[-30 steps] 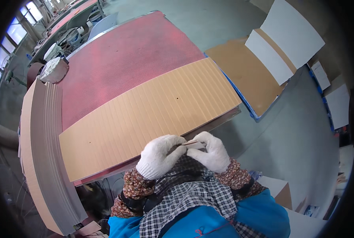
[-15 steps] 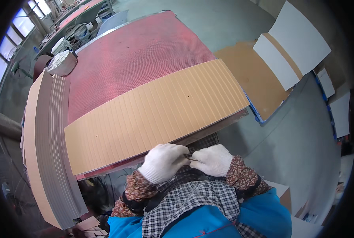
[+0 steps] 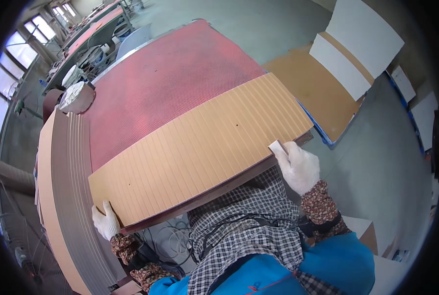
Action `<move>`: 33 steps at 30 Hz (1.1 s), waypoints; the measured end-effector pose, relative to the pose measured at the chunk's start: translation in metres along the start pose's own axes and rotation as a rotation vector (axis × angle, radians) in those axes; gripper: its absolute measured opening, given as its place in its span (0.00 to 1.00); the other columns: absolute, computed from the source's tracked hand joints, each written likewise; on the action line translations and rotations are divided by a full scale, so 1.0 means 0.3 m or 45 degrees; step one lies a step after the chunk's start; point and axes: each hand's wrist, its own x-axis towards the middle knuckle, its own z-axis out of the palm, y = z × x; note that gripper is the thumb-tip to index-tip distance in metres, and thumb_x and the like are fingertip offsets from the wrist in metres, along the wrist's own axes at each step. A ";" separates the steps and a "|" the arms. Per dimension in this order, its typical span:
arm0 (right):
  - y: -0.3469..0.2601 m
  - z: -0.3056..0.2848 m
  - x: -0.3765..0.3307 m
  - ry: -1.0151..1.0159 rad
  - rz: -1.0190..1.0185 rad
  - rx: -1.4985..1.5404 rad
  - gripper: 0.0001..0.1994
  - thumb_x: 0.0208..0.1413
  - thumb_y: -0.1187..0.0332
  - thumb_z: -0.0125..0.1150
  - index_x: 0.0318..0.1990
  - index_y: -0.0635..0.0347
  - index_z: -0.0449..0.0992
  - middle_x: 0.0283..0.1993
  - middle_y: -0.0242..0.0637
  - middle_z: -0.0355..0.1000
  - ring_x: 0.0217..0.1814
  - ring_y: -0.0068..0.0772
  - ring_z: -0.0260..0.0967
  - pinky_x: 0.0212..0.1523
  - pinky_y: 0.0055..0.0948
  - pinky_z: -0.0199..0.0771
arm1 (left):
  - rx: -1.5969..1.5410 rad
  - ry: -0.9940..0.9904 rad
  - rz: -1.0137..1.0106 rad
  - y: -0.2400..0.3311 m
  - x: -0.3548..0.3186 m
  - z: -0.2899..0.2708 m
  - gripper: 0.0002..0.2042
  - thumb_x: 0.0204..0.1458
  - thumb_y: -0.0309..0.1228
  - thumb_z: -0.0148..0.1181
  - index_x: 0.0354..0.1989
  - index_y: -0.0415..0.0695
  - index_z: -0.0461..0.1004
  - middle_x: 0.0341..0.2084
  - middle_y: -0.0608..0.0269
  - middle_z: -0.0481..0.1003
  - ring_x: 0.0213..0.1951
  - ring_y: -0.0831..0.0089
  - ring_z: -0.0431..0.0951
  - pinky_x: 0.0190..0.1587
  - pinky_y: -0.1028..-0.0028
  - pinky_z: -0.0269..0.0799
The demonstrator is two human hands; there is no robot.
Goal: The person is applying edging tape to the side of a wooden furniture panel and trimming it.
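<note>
A long tan grooved board (image 3: 195, 150) lies along the near side of the red-covered table, with two small dark holes in its face. At its near left corner, my left hand (image 3: 105, 222), in a white knit glove, has the board's end between spread fingers. My right hand (image 3: 299, 167), gloved the same way, is at the near edge towards the right end. Pinched in it is a small flat pale piece (image 3: 277, 147), its tip over the board's edge. What this piece is made of I cannot tell.
Beside the table's left end stands a stack of similar boards (image 3: 64, 196). A round, pale-wrapped bundle (image 3: 78, 97) sits at the far left corner. Brown sheeting (image 3: 310, 93) and white panels (image 3: 369, 37) are on the right. Cables (image 3: 172, 241) hang below the table.
My hands, together before my apron earlier, have parted. The left went to the board's left corner, the right up to its near right edge with the pale piece. The view has shifted slightly.
</note>
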 end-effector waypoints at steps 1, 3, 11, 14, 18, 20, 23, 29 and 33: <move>0.011 0.004 0.001 0.003 0.012 0.000 0.12 0.67 0.58 0.60 0.39 0.59 0.75 0.27 0.45 0.79 0.30 0.50 0.80 0.29 0.47 0.78 | 0.002 -0.002 0.012 0.009 0.006 0.002 0.38 0.61 0.58 0.57 0.68 0.37 0.68 0.67 0.40 0.68 0.68 0.44 0.66 0.69 0.52 0.63; 0.020 0.009 -0.002 -0.042 -0.092 -0.077 0.10 0.66 0.61 0.60 0.39 0.58 0.73 0.28 0.45 0.79 0.28 0.48 0.79 0.25 0.46 0.77 | 0.076 0.040 -0.018 0.031 0.000 -0.014 0.37 0.62 0.57 0.56 0.69 0.38 0.68 0.67 0.41 0.68 0.68 0.44 0.67 0.69 0.52 0.64; 0.030 -0.029 0.012 -0.157 -0.064 -0.118 0.06 0.63 0.66 0.59 0.42 0.56 0.71 0.23 0.40 0.72 0.24 0.46 0.78 0.23 0.45 0.77 | 0.107 0.102 -0.059 0.089 -0.041 -0.002 0.36 0.60 0.59 0.56 0.67 0.42 0.72 0.64 0.42 0.72 0.65 0.44 0.71 0.66 0.51 0.67; 0.065 -0.019 0.026 -0.157 -0.177 -0.273 0.06 0.65 0.66 0.57 0.43 0.56 0.73 0.29 0.41 0.73 0.25 0.43 0.78 0.22 0.44 0.77 | 0.112 0.121 -0.058 0.106 -0.067 0.020 0.36 0.60 0.59 0.56 0.67 0.43 0.72 0.65 0.44 0.71 0.66 0.45 0.70 0.68 0.52 0.66; 0.090 -0.005 0.062 -0.266 -0.030 -0.387 0.08 0.67 0.65 0.54 0.46 0.57 0.75 0.37 0.42 0.72 0.26 0.40 0.79 0.22 0.41 0.77 | 0.140 0.133 -0.065 0.150 -0.075 0.023 0.35 0.61 0.58 0.56 0.67 0.42 0.72 0.64 0.44 0.72 0.64 0.46 0.70 0.66 0.51 0.67; 0.095 0.000 0.074 -0.266 -0.105 -0.450 0.10 0.67 0.66 0.53 0.50 0.58 0.75 0.38 0.42 0.72 0.25 0.41 0.78 0.22 0.42 0.77 | 0.165 0.153 -0.055 0.147 -0.065 0.046 0.34 0.60 0.58 0.56 0.67 0.44 0.72 0.64 0.45 0.72 0.63 0.46 0.71 0.66 0.50 0.67; 0.109 0.026 0.091 -0.247 -0.178 -0.433 0.10 0.68 0.66 0.52 0.51 0.58 0.74 0.38 0.42 0.72 0.26 0.42 0.78 0.22 0.42 0.77 | 0.164 0.151 -0.037 0.164 -0.053 0.054 0.34 0.60 0.58 0.55 0.67 0.46 0.72 0.63 0.44 0.72 0.64 0.46 0.71 0.66 0.50 0.67; 0.038 0.067 0.110 -0.244 0.003 -0.260 0.11 0.70 0.61 0.52 0.43 0.60 0.72 0.27 0.45 0.76 0.26 0.50 0.79 0.24 0.46 0.77 | -0.215 0.030 0.401 0.251 0.018 0.031 0.31 0.60 0.47 0.62 0.65 0.36 0.72 0.64 0.44 0.72 0.66 0.47 0.70 0.67 0.53 0.66; 0.018 0.113 0.117 -0.211 0.025 -0.270 0.12 0.70 0.60 0.54 0.40 0.60 0.70 0.23 0.46 0.76 0.26 0.53 0.78 0.24 0.49 0.76 | -0.575 -0.153 0.721 0.525 -0.012 -0.033 0.30 0.61 0.44 0.63 0.65 0.35 0.71 0.65 0.43 0.71 0.69 0.50 0.67 0.72 0.56 0.60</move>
